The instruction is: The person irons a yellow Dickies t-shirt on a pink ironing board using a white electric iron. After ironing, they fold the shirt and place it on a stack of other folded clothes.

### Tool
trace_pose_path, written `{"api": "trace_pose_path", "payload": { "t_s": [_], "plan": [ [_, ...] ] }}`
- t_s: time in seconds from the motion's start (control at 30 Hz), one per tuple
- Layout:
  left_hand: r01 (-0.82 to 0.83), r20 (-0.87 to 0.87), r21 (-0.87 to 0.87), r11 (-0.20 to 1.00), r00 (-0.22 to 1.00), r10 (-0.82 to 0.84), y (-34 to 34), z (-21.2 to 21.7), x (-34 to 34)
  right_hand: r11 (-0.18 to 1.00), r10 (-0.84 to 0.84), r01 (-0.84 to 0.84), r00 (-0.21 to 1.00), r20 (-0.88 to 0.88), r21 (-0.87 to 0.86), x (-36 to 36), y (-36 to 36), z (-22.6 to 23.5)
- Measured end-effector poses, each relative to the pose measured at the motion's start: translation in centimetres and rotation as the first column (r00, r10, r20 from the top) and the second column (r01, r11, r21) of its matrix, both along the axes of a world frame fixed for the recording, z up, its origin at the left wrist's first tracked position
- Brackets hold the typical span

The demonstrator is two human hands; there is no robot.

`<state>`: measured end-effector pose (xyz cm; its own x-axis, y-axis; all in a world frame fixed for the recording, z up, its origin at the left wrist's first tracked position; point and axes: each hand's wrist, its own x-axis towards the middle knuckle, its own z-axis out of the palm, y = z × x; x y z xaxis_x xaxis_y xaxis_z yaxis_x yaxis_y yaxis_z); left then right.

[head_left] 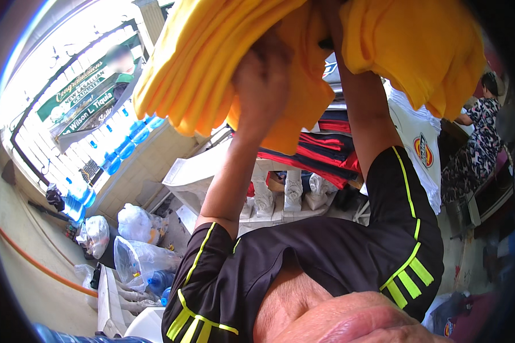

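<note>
A thick bunch of layered yellow cloth pieces (212,63) hangs high in front of me, its lower edges loose and fanned out. My left hand (263,77) is raised into the folds, fingers curled in shadow against the cloth, and appears to grip it. More yellow cloth (412,51) drapes over my raised right forearm, on the right side. My right hand reaches the top edge among the cloth, where its fingers are hidden. I cannot make out what kind of garment the cloth is.
Folded red and black garments (320,151) lie stacked on a white balustered stand (292,194). A white printed shirt (420,143) hangs to the right, near another person (483,126). Plastic bags (140,226) and blue water bottles (117,151) are at left, beside a metal gate (26,146).
</note>
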<state>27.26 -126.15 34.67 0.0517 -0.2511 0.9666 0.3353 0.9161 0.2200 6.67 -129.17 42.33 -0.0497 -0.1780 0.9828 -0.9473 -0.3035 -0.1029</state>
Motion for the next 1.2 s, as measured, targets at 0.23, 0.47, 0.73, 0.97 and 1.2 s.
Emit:
{"api": "trace_pose_path", "payload": {
  "t_s": [0.23, 0.47, 0.73, 0.97, 1.2],
  "plan": [
    [0.171, -0.036, 0.105, 0.980, 0.985, -0.168, 0.8, -0.8, 4.6, 1.000, 0.029, -0.029, 0.999, -0.040, 0.002, -1.6, 3.8, -3.5],
    [-0.179, -0.072, 0.043, 0.983, 0.981, 0.182, -1.7, -9.4, -0.1, 0.980, 0.190, -0.189, 0.981, -0.026, 0.056, 2.3, 5.2, -16.5],
    [-0.043, -0.010, 0.042, 0.998, 0.999, 0.043, -4.5, -11.7, -1.5, 0.900, 0.421, -0.394, 0.897, -0.137, 0.185, 19.1, -6.7, -24.0],
    [0.044, 0.042, 0.001, 0.999, 0.998, -0.043, -10.4, -10.1, -0.7, 0.863, 0.502, -0.465, 0.833, -0.232, 0.197, 23.4, -15.2, -16.5],
    [-0.011, 0.008, -0.240, 0.971, 1.000, 0.014, -16.7, -2.7, -0.3, 0.942, 0.305, -0.321, 0.942, -0.142, -0.102, 8.1, -5.9, -7.2]
  ]
}}
